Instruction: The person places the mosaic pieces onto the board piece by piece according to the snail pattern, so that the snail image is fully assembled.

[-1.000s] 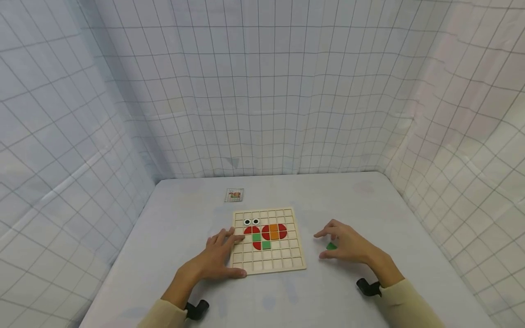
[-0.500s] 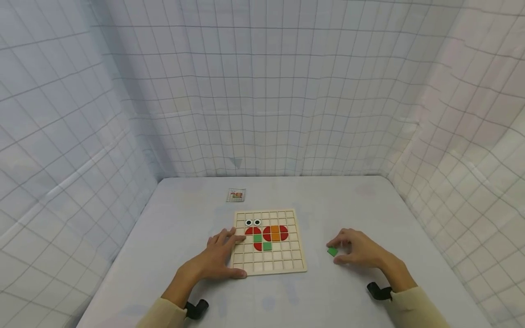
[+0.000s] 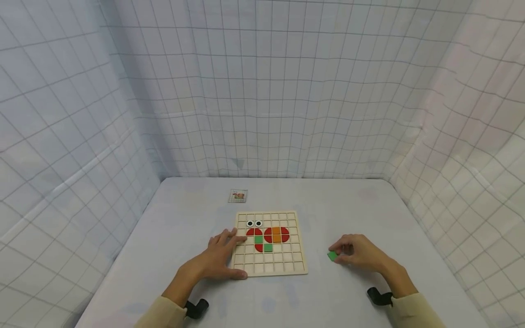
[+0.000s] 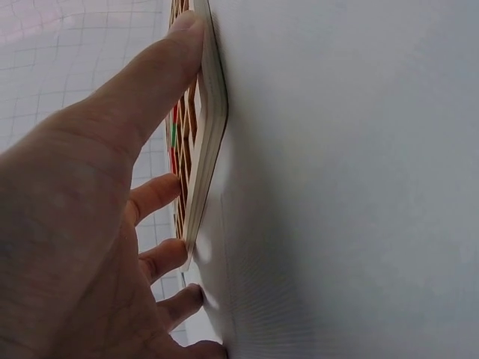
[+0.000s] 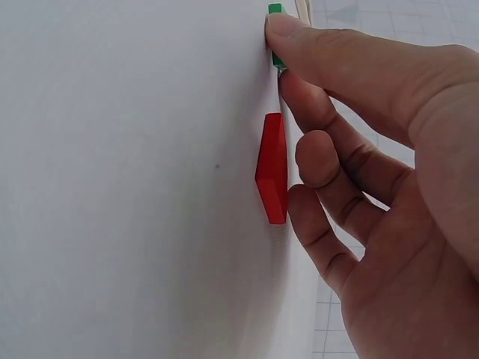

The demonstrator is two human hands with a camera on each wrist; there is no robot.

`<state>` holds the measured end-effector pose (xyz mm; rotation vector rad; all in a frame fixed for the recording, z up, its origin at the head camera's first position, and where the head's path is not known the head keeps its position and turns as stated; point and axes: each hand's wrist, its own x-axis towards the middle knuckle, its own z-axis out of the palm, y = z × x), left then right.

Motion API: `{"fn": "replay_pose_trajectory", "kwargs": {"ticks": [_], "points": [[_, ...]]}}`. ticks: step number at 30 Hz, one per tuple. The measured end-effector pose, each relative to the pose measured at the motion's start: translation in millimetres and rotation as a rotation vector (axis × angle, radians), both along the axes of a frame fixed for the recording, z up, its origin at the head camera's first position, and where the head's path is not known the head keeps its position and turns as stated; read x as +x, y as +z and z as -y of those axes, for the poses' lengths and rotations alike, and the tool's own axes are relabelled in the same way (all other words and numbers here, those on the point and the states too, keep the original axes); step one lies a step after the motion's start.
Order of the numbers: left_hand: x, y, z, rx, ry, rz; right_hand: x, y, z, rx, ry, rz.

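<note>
My left hand rests at the left edge of a cream grid board, fingers spread and thumb on its front corner. On the board lie two round eye tiles, red rounded tiles, orange tiles and two green square tiles. To the right of the board, my right hand pinches a green tile between thumb and index finger, close over the table. In the right wrist view a red tile lies by the curled lower fingers; the hand hides it from the head view.
A small picture card lies on the white table behind the board. Sheets with a grid pattern hang at the back and on both sides of the table.
My right hand has moved back a little to the right and closed its thumb and index finger on the green tile. My left hand stays at the board.
</note>
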<state>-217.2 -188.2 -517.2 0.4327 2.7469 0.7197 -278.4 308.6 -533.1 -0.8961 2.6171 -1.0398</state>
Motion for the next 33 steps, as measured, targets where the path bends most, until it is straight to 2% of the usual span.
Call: {"fn": "replay_pose_trajectory", "kwargs": {"ticks": [12, 33], "points": [[-0.9, -0.4, 3.2, -0.01, -0.016, 0.008, 1.3, -3.9, 1.6, 0.002, -0.001, 0.016], [-1.8, 3.2, 1.8, -0.001, -0.014, 0.011, -1.8, -1.3, 19.0, 0.016, 0.023, -0.101]]}}
